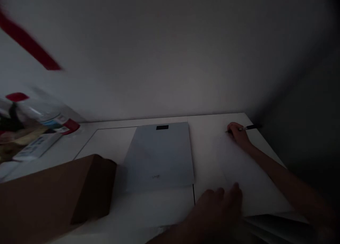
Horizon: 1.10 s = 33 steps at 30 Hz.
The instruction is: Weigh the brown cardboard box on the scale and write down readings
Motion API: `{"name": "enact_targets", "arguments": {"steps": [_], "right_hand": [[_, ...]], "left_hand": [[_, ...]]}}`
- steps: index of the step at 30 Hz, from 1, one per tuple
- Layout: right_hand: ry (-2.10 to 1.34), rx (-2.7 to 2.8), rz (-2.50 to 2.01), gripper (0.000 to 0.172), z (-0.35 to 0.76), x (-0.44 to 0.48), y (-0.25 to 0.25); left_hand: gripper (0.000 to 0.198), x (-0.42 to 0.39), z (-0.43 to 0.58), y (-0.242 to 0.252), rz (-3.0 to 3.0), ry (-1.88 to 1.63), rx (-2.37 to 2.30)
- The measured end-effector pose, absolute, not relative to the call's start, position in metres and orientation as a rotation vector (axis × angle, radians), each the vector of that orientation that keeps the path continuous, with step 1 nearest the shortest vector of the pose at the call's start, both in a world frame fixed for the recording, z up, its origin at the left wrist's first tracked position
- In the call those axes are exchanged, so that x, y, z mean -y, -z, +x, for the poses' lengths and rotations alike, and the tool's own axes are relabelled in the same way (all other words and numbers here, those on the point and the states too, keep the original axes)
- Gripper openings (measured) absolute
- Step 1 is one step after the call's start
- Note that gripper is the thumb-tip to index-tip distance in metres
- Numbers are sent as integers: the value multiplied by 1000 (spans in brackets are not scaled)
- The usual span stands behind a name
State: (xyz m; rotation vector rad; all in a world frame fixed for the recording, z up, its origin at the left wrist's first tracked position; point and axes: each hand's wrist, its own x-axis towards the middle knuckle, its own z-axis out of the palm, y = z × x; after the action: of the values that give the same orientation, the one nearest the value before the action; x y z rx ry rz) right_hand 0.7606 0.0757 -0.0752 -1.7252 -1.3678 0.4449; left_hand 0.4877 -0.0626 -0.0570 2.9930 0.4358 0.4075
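At the right, my right hand point(239, 136) is closed round a dark pen point(251, 127), its tip close to a white sheet of paper point(239, 166) on the white surface. My left hand point(217, 208) lies near the bottom centre, at the sheet's lower left part; it is dim and blurred, with its fingers apart and nothing visibly held. A flat pale scale point(162, 155) with a small dark display lies left of the paper.
A brown cardboard box point(47, 198) stands at the lower left. Behind it are a clear bottle point(57, 122) with a red part and a bag of mixed items point(18, 130). A wall point(172, 59) with a red stripe point(29, 42) rises behind.
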Motion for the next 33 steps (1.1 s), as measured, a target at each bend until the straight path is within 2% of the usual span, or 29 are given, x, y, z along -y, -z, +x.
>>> {"name": "enact_targets", "arguments": {"steps": [3, 5, 12, 19, 27, 33], "right_hand": [[-448, 1332, -1728, 42, 756, -69, 73], [-421, 1311, -1715, 44, 755, -66, 70], [-375, 1196, -1713, 38, 753, -68, 76], [-369, 1207, -1734, 31, 753, -68, 78], [-353, 1227, -1751, 31, 751, -68, 78], [-330, 1266, -1757, 30, 753, -68, 80]], "left_hand": [[55, 60, 501, 78, 3056, -271, -510], [53, 62, 502, 87, 3049, -272, -482], [47, 61, 502, 91, 2981, -119, -410], [54, 64, 502, 95, 2896, -223, -481], [55, 62, 502, 92, 2801, -73, -519], [55, 65, 500, 100, 2821, -145, -515]]}}
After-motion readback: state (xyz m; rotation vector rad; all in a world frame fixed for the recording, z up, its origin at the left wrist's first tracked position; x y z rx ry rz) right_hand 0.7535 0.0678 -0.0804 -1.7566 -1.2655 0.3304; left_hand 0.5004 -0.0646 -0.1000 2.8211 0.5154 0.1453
